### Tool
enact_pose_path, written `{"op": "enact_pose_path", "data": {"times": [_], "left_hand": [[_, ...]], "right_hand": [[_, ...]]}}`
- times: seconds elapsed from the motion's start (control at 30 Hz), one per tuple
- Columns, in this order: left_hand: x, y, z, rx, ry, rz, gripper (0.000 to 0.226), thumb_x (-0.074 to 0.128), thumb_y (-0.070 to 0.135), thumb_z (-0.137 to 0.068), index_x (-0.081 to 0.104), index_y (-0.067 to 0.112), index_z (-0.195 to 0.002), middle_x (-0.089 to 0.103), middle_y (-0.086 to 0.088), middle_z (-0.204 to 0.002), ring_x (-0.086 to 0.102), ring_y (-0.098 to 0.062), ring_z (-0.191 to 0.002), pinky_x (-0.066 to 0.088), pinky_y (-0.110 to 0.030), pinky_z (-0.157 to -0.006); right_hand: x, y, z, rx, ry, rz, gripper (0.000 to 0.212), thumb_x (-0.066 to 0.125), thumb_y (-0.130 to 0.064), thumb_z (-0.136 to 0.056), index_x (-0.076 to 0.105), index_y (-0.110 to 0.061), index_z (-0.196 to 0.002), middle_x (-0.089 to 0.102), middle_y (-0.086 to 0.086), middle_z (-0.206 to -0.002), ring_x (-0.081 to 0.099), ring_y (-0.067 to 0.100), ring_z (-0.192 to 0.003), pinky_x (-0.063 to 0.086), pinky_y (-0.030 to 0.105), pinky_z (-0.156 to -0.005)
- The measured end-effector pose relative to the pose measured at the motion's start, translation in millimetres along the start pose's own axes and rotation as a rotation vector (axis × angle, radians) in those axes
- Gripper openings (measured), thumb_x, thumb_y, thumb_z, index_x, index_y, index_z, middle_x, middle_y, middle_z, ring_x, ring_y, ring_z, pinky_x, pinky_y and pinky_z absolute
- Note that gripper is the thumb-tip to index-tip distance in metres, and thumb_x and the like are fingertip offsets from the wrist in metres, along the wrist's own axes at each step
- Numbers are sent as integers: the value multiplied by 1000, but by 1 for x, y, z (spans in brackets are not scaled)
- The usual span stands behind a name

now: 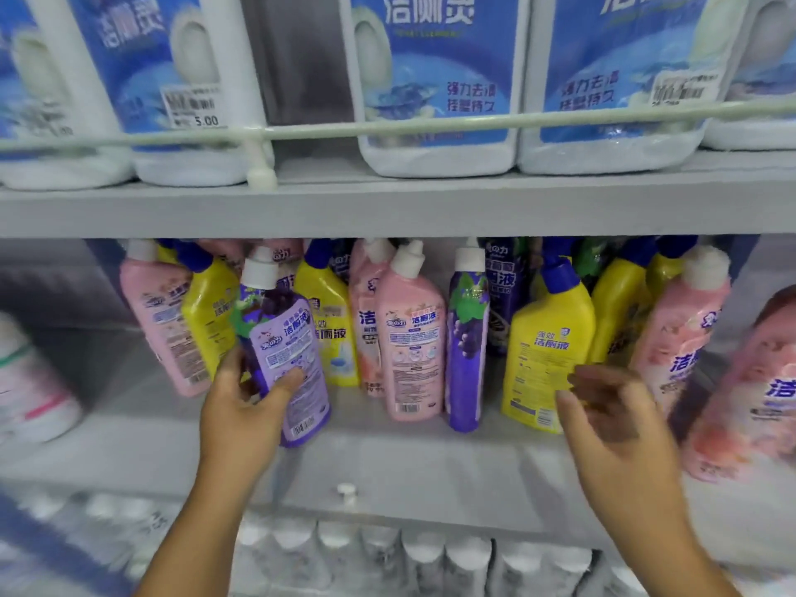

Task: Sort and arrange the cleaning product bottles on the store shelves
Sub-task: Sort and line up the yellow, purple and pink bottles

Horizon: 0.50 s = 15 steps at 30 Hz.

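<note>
Left hand (241,407) grips purple bottle (284,351), cap up-left.

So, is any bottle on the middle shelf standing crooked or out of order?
Yes. Colours are mixed: pink, yellow and purple bottles alternate. The purple bottle gripped by the left hand tilts, and the pink bottle at the row's left end leans too.

Grey metal store shelving (387,209), stacked in tiers.
Pale rail guard (430,122) fronting the top tier; evenly, softly lit.
</note>
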<state>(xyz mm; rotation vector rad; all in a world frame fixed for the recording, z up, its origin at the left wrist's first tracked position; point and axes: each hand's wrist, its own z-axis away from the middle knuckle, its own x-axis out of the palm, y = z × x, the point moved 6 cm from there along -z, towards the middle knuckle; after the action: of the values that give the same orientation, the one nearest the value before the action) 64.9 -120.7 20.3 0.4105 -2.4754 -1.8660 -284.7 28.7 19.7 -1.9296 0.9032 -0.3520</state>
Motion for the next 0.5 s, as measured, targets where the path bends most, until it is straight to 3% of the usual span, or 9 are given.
{"op": "enact_pose_path", "data": {"times": [0.07,0.13,0.23,0.3,0.37,0.43,0.5], "left_hand": [[-11,-16,-16,-18,34,-34,43,76,14,-90,60,24,-128,73,10,-113,72,-13,-98,58,-31,-83],[-17,-26,-29,-5,68,-30,43,76,16,-91,60,27,-129,73,8,-115,72,-19,-100,58,-41,-89],[-14,-31,-44,-7,58,-82,44,74,15,-92,57,24,-133,71,3,-119,69,-21,-100,56,-52,-96],[-13,-30,-43,-6,64,-113,50,75,16,-91,53,26,-135,68,-1,-124,67,-23,-103,55,-55,-98],[-15,-20,-26,75,207,-167,57,81,25,-86,49,25,-134,61,-5,-130,64,-29,-110,53,-55,-99],[0,10,9,242,285,-199,50,76,37,-82,54,22,-124,56,5,-120,61,-31,-110,51,-50,-96],[47,47,35,373,27,-88,39,72,41,-82,58,32,-118,56,17,-116,63,-17,-107,52,-40,-94]], "right_hand": [[37,3,-7,67,-146,-13,31,75,-9,-89,60,-28,-109,68,3,-109,69,11,-96,55,19,-79],[57,-1,-15,106,-169,-29,33,76,-13,-89,61,-29,-114,67,0,-113,69,16,-104,58,29,-83],[45,-17,-27,-64,46,106,28,75,-18,-90,61,-28,-112,57,-4,-116,63,18,-104,56,44,-86],[28,-24,-34,-168,184,187,30,73,-16,-87,62,-17,-115,52,0,-120,59,24,-109,52,47,-94],[18,-28,-40,-215,249,244,37,75,-10,-85,62,-8,-119,51,9,-126,53,28,-121,45,43,-105],[16,-32,-50,-252,249,312,46,75,-14,-84,60,-4,-126,52,14,-129,50,28,-126,40,32,-110],[21,-26,-66,-200,173,345,57,76,-21,-85,55,-3,-136,54,15,-132,50,28,-128,38,20,-107]]}}
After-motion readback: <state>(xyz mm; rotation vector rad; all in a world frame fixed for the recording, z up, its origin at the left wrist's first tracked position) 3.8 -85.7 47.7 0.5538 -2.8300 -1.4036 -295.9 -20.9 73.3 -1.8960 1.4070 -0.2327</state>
